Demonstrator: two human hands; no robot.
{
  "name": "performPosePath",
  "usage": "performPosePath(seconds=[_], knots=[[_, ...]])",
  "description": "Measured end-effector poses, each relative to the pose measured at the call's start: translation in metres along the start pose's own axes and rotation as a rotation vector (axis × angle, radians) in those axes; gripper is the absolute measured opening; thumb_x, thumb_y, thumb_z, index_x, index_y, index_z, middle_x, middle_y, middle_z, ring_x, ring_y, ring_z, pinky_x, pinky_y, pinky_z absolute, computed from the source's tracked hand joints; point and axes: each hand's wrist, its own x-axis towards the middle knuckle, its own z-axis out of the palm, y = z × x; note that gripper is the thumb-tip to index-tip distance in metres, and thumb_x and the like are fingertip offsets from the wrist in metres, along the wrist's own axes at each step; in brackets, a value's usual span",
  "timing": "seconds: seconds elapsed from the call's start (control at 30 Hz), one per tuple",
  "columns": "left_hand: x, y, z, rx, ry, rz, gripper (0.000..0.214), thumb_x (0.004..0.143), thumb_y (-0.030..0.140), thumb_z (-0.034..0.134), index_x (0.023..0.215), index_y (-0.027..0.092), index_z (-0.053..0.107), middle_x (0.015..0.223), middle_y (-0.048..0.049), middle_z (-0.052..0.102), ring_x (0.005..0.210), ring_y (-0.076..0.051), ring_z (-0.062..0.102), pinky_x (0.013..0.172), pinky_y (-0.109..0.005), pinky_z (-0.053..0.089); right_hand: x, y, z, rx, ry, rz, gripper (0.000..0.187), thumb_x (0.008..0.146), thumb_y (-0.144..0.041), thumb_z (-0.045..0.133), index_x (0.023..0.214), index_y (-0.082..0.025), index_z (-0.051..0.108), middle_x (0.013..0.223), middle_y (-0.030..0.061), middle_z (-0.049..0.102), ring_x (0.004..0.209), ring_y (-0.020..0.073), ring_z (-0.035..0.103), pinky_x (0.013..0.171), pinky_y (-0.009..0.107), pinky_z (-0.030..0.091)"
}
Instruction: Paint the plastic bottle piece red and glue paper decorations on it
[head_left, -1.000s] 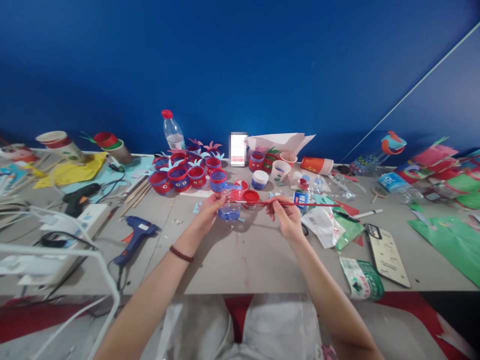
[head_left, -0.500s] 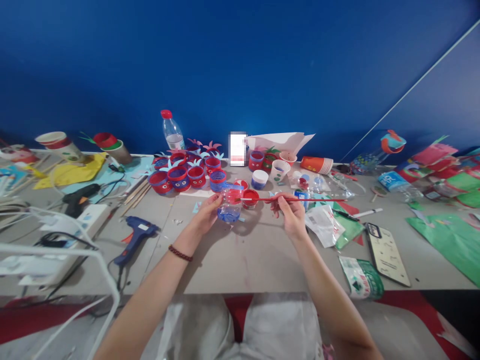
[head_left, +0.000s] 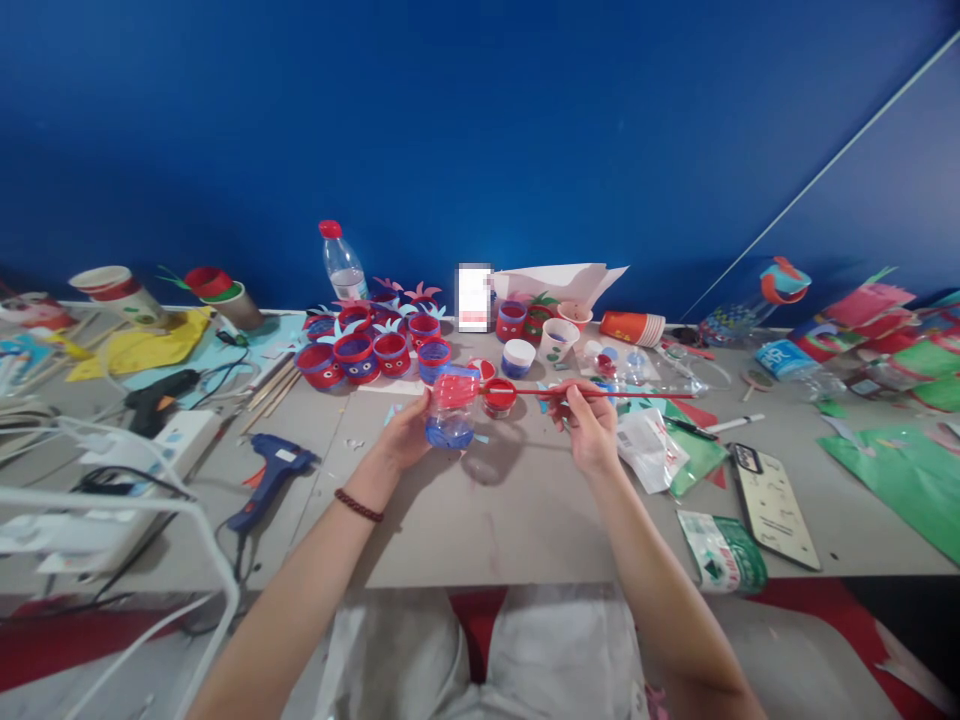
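My left hand [head_left: 409, 435] grips a clear plastic cup [head_left: 451, 410] painted blue at the bottom and red near the rim, lifted a little above the grey table [head_left: 480, 520]. My right hand [head_left: 589, 425] pinches a long red paintbrush [head_left: 600, 393] held level, its tip at the cup's red band. A small pot of red paint [head_left: 499, 397] stands just behind the brush. A cluster of finished red-and-blue painted cups [head_left: 375, 345] sits farther back, left of centre.
A blue glue gun [head_left: 271, 470] and a black one [head_left: 157, 390] lie at the left near a white wire rack [head_left: 112, 500]. A water bottle [head_left: 337, 262], paper cups [head_left: 634, 328], plastic packets [head_left: 720, 555], a phone [head_left: 776, 510] and green paper [head_left: 900, 480] crowd the back and right.
My left hand has lifted and turned the cup slightly, showing more red on its rim. The right hand and brush have risen a little and moved right.
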Motion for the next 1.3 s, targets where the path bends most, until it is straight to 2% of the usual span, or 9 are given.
performPosePath(seconds=[0.3, 0.47, 0.63, 0.8, 1.03, 1.17, 1.3], knots=[[0.0, 0.003, 0.005, -0.025, -0.001, -0.015, 0.052, 0.075, 0.057, 0.072, 0.11, 0.018, 0.07, 0.106, -0.0106, 0.073, 0.09, -0.027, 0.069, 0.082, -0.041, 0.053, -0.001, -0.005, 0.001, 0.134, 0.057, 0.061, 0.03, 0.075, -0.049, 0.075, 0.08, -0.023, 0.062, 0.071, -0.0002, 0.07, 0.054, 0.011, 0.056, 0.041, 0.021, 0.037], [-0.001, 0.003, 0.01, -0.03, -0.024, 0.013, 0.046, 0.078, 0.05, 0.072, 0.111, 0.018, 0.069, 0.109, -0.0107, 0.073, 0.099, -0.028, 0.068, 0.086, -0.041, 0.053, -0.005, -0.004, 0.004, 0.082, -0.032, 0.064, 0.029, 0.078, -0.05, 0.071, 0.081, -0.022, 0.063, 0.071, 0.0019, 0.07, 0.057, 0.0129, 0.056, 0.044, 0.023, 0.038], [0.0, 0.0, 0.01, 0.013, 0.021, 0.045, 0.04, 0.08, 0.044, 0.072, 0.108, 0.016, 0.07, 0.106, -0.0104, 0.074, 0.094, -0.026, 0.07, 0.091, -0.041, 0.051, -0.007, -0.001, 0.007, 0.061, -0.091, 0.032, 0.027, 0.08, -0.05, 0.069, 0.082, -0.023, 0.067, 0.068, 0.0018, 0.069, 0.056, 0.0131, 0.056, 0.043, 0.023, 0.038], [0.0, -0.002, 0.008, 0.019, 0.011, 0.055, 0.038, 0.082, 0.044, 0.07, 0.108, 0.016, 0.07, 0.106, -0.0109, 0.074, 0.094, -0.026, 0.07, 0.09, -0.039, 0.052, -0.004, -0.003, 0.006, 0.021, -0.043, 0.022, 0.031, 0.078, -0.053, 0.07, 0.081, -0.022, 0.066, 0.065, 0.0011, 0.067, 0.054, 0.013, 0.054, 0.042, 0.024, 0.038], [-0.002, 0.0, 0.004, -0.023, 0.043, 0.025, 0.047, 0.078, 0.047, 0.074, 0.114, 0.016, 0.067, 0.112, -0.0125, 0.073, 0.097, -0.028, 0.07, 0.087, -0.041, 0.053, 0.0, -0.003, 0.003, 0.03, 0.046, 0.033, 0.032, 0.075, -0.054, 0.072, 0.08, -0.023, 0.063, 0.067, 0.0004, 0.068, 0.055, 0.0126, 0.056, 0.041, 0.022, 0.038], [-0.001, 0.002, 0.008, 0.003, 0.068, 0.051, 0.042, 0.08, 0.044, 0.073, 0.11, 0.015, 0.069, 0.105, -0.0117, 0.074, 0.092, -0.027, 0.071, 0.084, -0.04, 0.053, 0.0, -0.002, 0.0, 0.028, 0.109, 0.045, 0.032, 0.075, -0.054, 0.072, 0.08, -0.023, 0.061, 0.068, 0.0006, 0.069, 0.054, 0.0123, 0.056, 0.041, 0.022, 0.038], [0.002, 0.001, 0.016, 0.076, 0.104, 0.148, 0.036, 0.078, 0.04, 0.076, 0.103, 0.015, 0.072, 0.102, -0.0099, 0.075, 0.092, -0.024, 0.07, 0.084, -0.034, 0.052, -0.001, 0.001, 0.0, 0.037, 0.051, 0.032, 0.03, 0.079, -0.051, 0.069, 0.082, -0.023, 0.061, 0.07, 0.001, 0.069, 0.056, 0.0128, 0.057, 0.043, 0.023, 0.039]])
